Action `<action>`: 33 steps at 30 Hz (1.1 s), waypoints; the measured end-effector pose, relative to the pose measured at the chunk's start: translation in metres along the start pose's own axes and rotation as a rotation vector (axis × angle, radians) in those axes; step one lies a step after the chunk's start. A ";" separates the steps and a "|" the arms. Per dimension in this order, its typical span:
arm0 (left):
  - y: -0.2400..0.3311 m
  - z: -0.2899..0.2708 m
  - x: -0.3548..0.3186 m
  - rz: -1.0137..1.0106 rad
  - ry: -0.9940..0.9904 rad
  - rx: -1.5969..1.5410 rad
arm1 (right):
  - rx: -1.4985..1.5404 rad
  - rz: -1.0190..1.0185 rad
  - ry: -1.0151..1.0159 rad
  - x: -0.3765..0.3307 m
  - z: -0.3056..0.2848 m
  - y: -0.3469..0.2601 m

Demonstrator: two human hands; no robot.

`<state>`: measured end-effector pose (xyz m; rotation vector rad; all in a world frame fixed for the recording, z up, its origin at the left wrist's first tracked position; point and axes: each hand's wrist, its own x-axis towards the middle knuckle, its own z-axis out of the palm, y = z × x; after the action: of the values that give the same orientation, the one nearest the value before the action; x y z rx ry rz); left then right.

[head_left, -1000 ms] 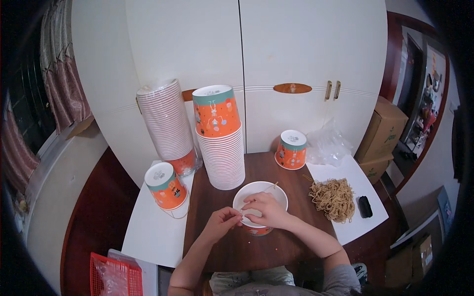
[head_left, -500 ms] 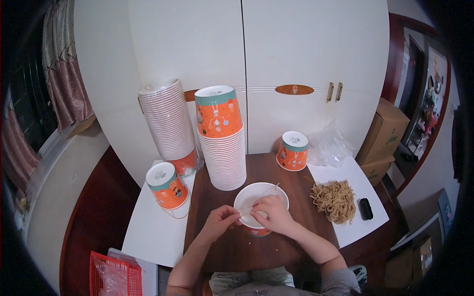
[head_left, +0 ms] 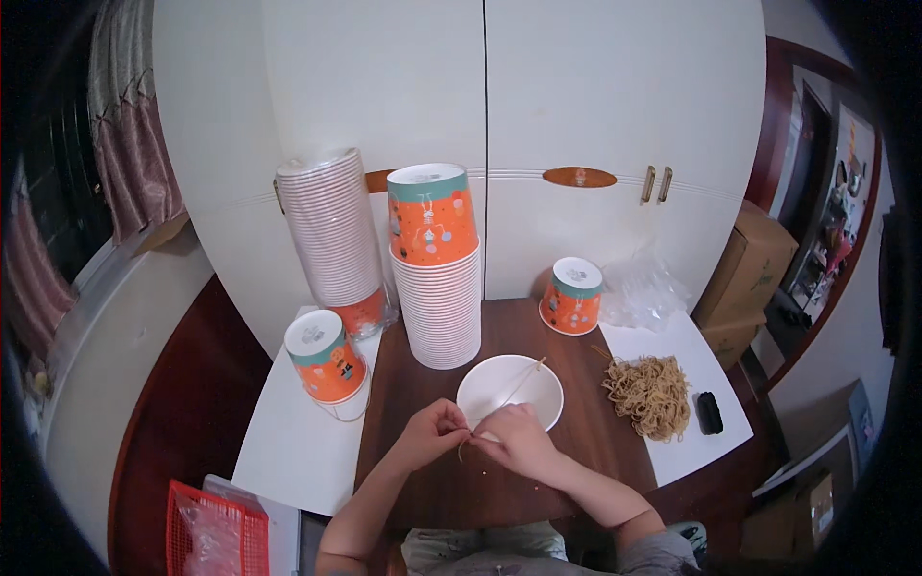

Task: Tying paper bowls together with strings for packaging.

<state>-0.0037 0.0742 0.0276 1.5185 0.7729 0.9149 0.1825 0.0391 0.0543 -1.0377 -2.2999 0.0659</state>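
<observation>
Cup [head_left: 492,382]: stood upright on table [head_left: 600,413], back from its near edge, mouth up, axis vertical | Cord [head_left: 523,382]: run diagonally across mouth, far-right rim to near-left | Left hand [head_left: 435,429], right hand [head_left: 517,442]: fingertips pinched closed, cord held between, by near rim

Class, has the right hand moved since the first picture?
Yes: the right hand has drawn back down the picture, away from the tall cup stack.
</observation>
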 end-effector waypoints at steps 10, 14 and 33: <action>0.016 0.013 -0.003 0.113 0.114 0.252 | 0.516 0.250 0.011 0.015 0.004 0.002; 0.016 0.015 -0.008 0.091 0.208 0.305 | 0.456 0.208 0.025 0.014 0.009 0.005; -0.022 0.043 -0.030 0.328 0.680 0.721 | 0.563 0.309 0.008 0.013 0.009 0.008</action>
<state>0.0197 0.0304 0.0000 2.0105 1.4829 1.5447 0.1765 0.0552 0.0510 -1.0634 -1.9162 0.7822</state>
